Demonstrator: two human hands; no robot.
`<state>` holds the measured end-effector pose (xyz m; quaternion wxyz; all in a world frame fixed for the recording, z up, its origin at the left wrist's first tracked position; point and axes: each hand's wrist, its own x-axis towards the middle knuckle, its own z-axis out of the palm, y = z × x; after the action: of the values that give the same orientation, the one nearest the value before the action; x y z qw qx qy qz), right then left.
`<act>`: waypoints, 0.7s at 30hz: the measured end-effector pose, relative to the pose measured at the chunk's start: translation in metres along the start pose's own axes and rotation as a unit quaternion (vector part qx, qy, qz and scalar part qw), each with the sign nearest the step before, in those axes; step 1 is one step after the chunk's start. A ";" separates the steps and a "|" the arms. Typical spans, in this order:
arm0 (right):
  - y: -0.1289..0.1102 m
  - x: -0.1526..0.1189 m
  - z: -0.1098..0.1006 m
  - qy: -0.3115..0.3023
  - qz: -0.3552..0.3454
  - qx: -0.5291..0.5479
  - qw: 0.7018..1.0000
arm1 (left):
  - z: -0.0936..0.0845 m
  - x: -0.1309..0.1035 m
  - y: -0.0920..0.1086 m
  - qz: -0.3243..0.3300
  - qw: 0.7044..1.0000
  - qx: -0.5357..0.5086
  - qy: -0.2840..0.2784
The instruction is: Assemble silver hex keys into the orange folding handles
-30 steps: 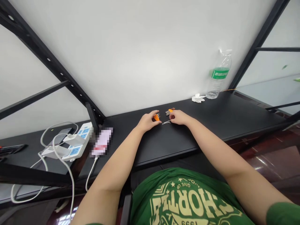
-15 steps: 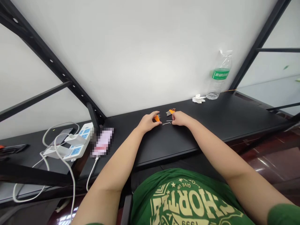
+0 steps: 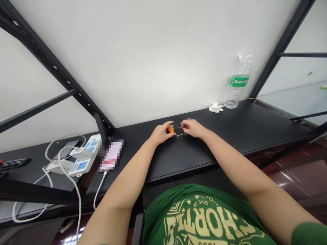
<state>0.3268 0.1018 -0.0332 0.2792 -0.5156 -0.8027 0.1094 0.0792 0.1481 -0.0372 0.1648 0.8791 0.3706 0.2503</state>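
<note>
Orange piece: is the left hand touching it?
Touching. The head view shows the left hand with the orange piece in its grip, between thumb and fingers.

Bright diffuse light, glare on floor (image 3: 286, 178), stretched edges

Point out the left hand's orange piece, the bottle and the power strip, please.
Orange piece (image 3: 170, 129): head view, its exposed face.
Bottle (image 3: 240, 81): head view, green label.
Power strip (image 3: 89, 161): head view, white casing.

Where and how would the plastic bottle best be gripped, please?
Probably around its middle, at the green label, from the front with the right hand once free: the bottle stands upright, the wall is close behind, and a crumpled white item lies left of its base.
</note>
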 end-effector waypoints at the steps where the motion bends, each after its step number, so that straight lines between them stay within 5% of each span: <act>1: -0.001 0.001 0.001 0.011 -0.020 0.009 1.000 | 0.000 0.000 0.000 0.003 1.000 -0.002 0.002; 8: 0.005 0.002 0.007 0.052 -0.103 0.034 0.993 | 0.001 0.000 0.002 0.007 1.000 -0.008 0.008; 21: -0.002 -0.002 0.004 0.037 -0.141 0.004 0.989 | 0.000 0.000 0.005 0.007 0.999 0.028 -0.016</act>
<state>0.3235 0.0999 -0.0365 0.3233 -0.4002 -0.8558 0.0528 0.0822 0.1446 -0.0348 0.1441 0.8898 0.3688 0.2270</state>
